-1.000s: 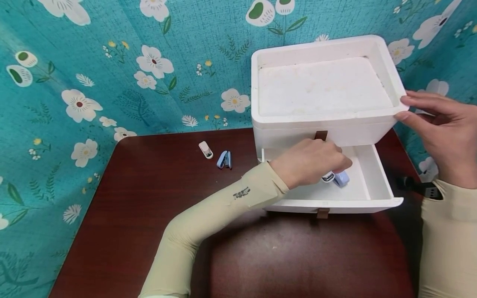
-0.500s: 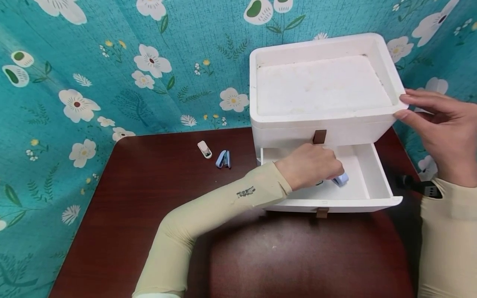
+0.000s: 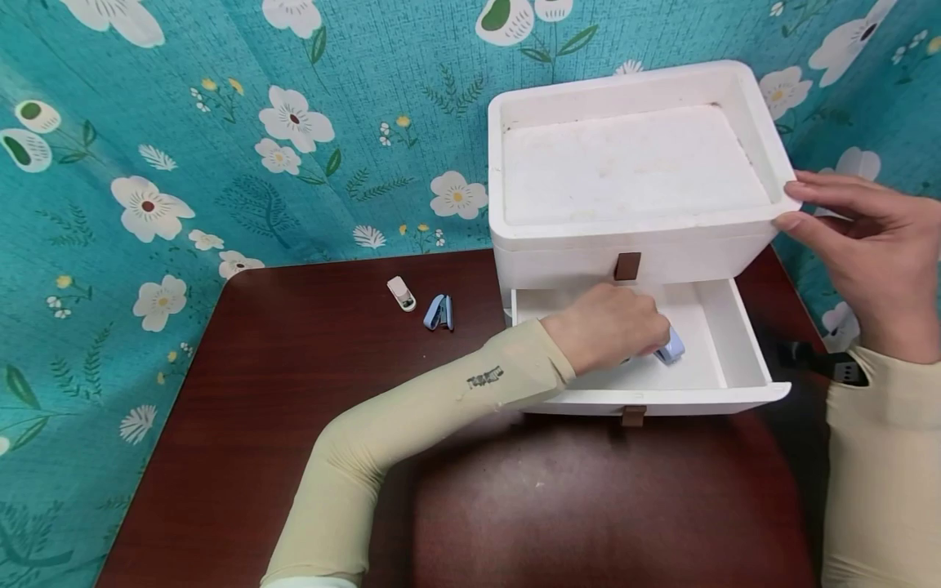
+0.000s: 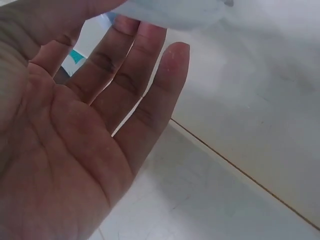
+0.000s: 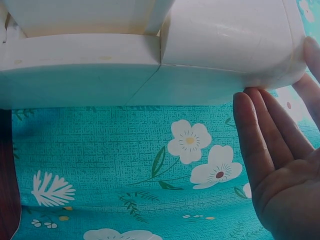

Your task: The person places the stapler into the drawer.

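Note:
My left hand [image 3: 610,327] is inside the pulled-out lower drawer [image 3: 742,335] of a white two-tier drawer box [image 3: 559,257]. Its thumb and index finger pinch a small white stapler [image 4: 175,12], mostly hidden under the hand in the head view; the other fingers spread loosely. Just right of those knuckles, a light blue stapler [image 3: 671,347] lies on the drawer floor, partly covered. My right hand [image 3: 867,245] touches the box's right front corner with fairly straight fingers; in the right wrist view the fingertips [image 5: 243,102] rest against the box's side.
Left of the box, a white mini stapler [image 3: 401,294] and a blue mini stapler [image 3: 439,313] lie on the dark red table [image 3: 294,367]. A shallow tray [image 3: 632,167] tops the box. Floral teal cloth [image 3: 353,106] stands behind. Brown tabs [image 3: 627,266] mark the drawers.
My left hand has drawn slightly left within the drawer, taking the white stapler with it, and more of the blue stapler's right side shows. The right hand keeps its place on the corner.

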The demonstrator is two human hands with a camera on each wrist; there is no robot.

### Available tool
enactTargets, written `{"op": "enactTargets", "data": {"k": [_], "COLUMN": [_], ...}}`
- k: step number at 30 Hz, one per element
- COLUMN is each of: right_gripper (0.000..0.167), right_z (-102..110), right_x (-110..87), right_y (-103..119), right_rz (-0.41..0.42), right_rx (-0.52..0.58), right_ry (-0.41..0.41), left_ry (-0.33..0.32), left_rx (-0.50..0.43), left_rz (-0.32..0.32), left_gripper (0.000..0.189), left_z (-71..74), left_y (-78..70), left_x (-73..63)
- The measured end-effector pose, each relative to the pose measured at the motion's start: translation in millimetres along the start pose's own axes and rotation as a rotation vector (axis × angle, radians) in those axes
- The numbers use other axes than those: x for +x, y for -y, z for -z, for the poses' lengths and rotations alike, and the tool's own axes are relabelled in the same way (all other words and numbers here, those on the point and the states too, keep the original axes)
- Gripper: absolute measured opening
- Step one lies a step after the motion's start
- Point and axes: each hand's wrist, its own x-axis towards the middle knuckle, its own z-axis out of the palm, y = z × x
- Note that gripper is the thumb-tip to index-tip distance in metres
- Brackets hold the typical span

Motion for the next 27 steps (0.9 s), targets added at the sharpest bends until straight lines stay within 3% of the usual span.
{"op": "enactTargets", "data": {"k": [6,16,27], "right_gripper": [0.033,0.034,0.035], "right_z": [0.3,-0.9,-0.9], "right_x": [1.6,-0.1,0.3], "right_y": [-1.2,-0.4,0.0], "right_rz": [0.043,-0.017,-0.029], "right_rx": [0.012,0.005,0.003], "right_ry": [0.010,-0.005,-0.006], "left_ry": [0.010,0.007,0.070], "left_rx": [-0.018,-0.067,-0.131], "left_rz": [0.010,0.009,0.063], "left_gripper": [0.022,0.026,0.036], "left_z": [3.4,11.2,27.3], "left_y": [0.8,1.4,2.3], "left_x": [-2.8,-6.7,-8.5]}}
